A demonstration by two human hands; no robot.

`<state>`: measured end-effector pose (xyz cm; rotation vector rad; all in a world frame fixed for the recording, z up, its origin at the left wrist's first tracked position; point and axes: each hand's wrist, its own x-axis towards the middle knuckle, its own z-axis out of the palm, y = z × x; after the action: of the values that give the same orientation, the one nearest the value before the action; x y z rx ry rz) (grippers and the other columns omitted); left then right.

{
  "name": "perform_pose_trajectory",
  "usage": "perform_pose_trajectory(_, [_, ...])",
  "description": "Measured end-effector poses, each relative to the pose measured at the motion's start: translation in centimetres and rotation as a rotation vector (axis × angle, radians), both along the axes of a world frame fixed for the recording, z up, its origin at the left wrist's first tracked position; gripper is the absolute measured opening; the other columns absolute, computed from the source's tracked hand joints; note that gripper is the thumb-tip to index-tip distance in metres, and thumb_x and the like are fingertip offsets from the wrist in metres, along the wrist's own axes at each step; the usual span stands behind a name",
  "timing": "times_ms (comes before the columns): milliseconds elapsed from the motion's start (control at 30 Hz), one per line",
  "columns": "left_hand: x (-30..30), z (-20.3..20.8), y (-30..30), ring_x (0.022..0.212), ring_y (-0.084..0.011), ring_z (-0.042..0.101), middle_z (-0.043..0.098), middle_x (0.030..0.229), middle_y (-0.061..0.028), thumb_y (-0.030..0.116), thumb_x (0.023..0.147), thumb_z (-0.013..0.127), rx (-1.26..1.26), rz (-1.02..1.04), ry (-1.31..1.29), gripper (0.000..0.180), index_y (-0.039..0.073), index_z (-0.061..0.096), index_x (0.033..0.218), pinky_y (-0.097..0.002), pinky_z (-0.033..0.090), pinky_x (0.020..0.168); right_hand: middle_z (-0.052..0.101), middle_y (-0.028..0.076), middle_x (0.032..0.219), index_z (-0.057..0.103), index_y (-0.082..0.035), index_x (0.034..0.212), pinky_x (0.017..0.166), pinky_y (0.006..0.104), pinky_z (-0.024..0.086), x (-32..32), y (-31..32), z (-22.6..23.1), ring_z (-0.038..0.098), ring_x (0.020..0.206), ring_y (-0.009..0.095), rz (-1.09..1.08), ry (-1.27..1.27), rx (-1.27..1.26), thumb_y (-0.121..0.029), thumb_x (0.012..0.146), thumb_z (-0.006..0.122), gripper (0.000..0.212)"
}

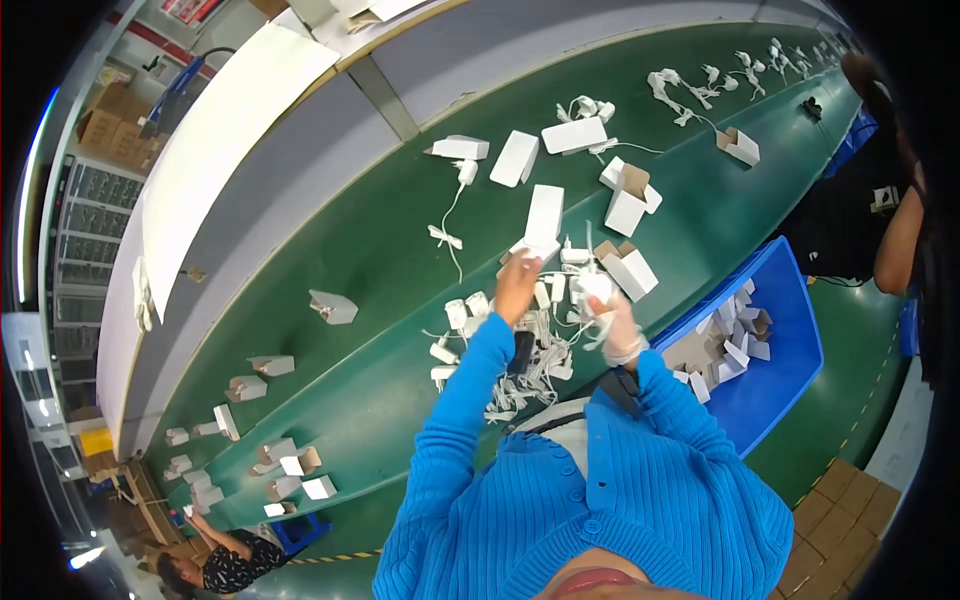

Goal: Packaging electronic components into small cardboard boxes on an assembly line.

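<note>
My left hand (517,288) is closed on the near end of a small white box (543,215) over the green conveyor belt. My right hand (617,325), in a pale glove, pinches a white charger (594,286) with its cable hanging about the fingers. The charger is partly blurred and covered by the hand. Below and between both hands lies a heap of white chargers with cables (540,350). An open white carton (628,269) rests just beyond my right hand, and another open carton (628,198) stands farther off.
A blue bin (800,345) holding several white boxes stands at my right. More white boxes (515,158) and cabled chargers (466,172) lie along the belt. A grey partition (520,55) borders the far side. At the lower left, another person (245,565) handles boxes; someone's arm (900,245) shows at right.
</note>
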<state>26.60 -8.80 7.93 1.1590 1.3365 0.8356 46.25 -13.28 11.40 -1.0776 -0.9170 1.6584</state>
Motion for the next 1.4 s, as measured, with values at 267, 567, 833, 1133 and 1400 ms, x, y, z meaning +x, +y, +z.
perform_pose_trajectory(267, [-2.8,-2.0,12.1,0.136,-0.031,0.02,0.025,0.145,-0.0127,0.0,0.074,0.057,1.023,-0.438,1.419,0.072,0.024,0.032,0.137,-0.0555,0.017,0.106,0.055,-0.002,0.082,0.049,-0.004,0.12,0.057,0.0198,0.039,7.6,-2.1,1.3,0.048,0.07,0.006,-0.018,-0.348,-0.024,-0.027,0.085,0.062,0.044])
perform_pose_trajectory(567, [-2.4,-2.8,17.4,0.123,-0.0301,0.039,0.042,0.133,-0.0087,0.027,0.063,0.076,0.202,-0.863,1.328,0.072,0.021,0.043,0.126,-0.0634,0.025,0.099,0.05,0.016,0.107,0.038,-0.002,0.13,0.089,0.0361,0.038,8.3,-1.4,0.9,0.05,0.095,0.03,0.099,-0.873,0.441,-0.018,0.083,0.061,0.054])
perform_pose_trajectory(833, [-8.5,0.2,11.6,0.107,-0.027,0.052,0.055,0.114,-0.0087,0.031,0.051,0.084,0.351,-0.279,0.714,0.082,0.009,0.046,0.119,-0.0433,0.04,0.094,0.049,0.022,0.113,0.036,-0.002,0.131,0.087,0.0384,0.042,3.4,4.7,8.6,0.05,0.099,0.037,0.201,-1.136,0.62,-0.003,0.072,0.064,0.066])
perform_pose_trajectory(1133, [-6.1,7.3,0.4,0.108,-0.0178,0.05,0.053,0.115,-0.0055,0.016,0.053,0.086,0.196,-0.221,-0.076,0.08,0.007,0.045,0.122,-0.0317,0.041,0.092,0.055,0.018,0.111,0.042,0.001,0.126,0.079,0.0369,0.048,-2.3,4.9,10.1,0.056,0.095,0.032,0.564,-1.241,1.148,-0.002,0.07,0.066,0.061])
perform_pose_trajectory(1400, [-5.0,6.8,-3.2,0.11,-0.0168,0.049,0.052,0.12,-0.0053,0.014,0.054,0.085,0.238,-0.199,0.068,0.086,0.006,0.042,0.128,-0.0325,0.041,0.093,0.065,0.016,0.089,0.06,0.003,0.095,0.065,0.0322,0.05,-3.2,11.0,9.6,0.064,0.073,0.026,0.959,-0.364,0.743,-0.011,0.073,0.068,0.028])
